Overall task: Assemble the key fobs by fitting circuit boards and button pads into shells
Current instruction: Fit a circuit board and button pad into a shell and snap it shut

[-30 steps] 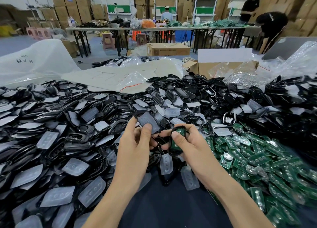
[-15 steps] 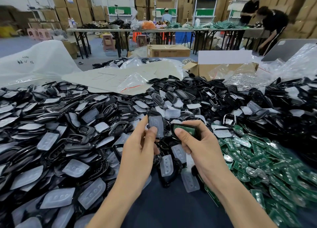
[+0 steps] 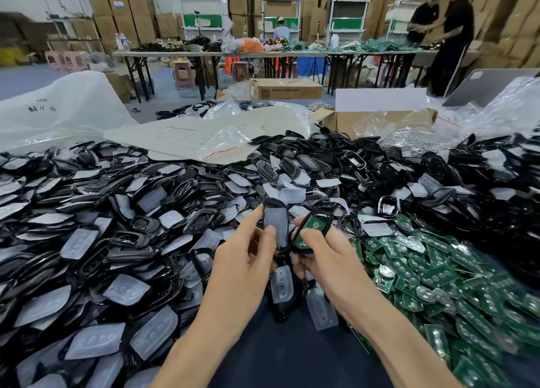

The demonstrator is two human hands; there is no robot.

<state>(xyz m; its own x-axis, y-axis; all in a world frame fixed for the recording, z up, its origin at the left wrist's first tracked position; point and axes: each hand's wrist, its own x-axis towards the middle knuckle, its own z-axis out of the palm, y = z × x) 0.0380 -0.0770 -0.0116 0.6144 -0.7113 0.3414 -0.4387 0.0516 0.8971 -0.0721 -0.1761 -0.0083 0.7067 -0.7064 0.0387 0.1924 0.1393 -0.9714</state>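
The table (image 3: 280,358) is heaped with parts (image 3: 117,241). Above it your left hand (image 3: 242,262) pinches a shell (image 3: 274,205) carrying a pad (image 3: 276,224); just beside, your right hand (image 3: 327,259) grips a second shell (image 3: 298,249) carrying a green board (image 3: 312,228).

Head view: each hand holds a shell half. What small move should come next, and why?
Probably close the two halves together. The left hand grips a shell half holding a button pad, the right hand one holding a green circuit board; they are side by side, not yet joined.
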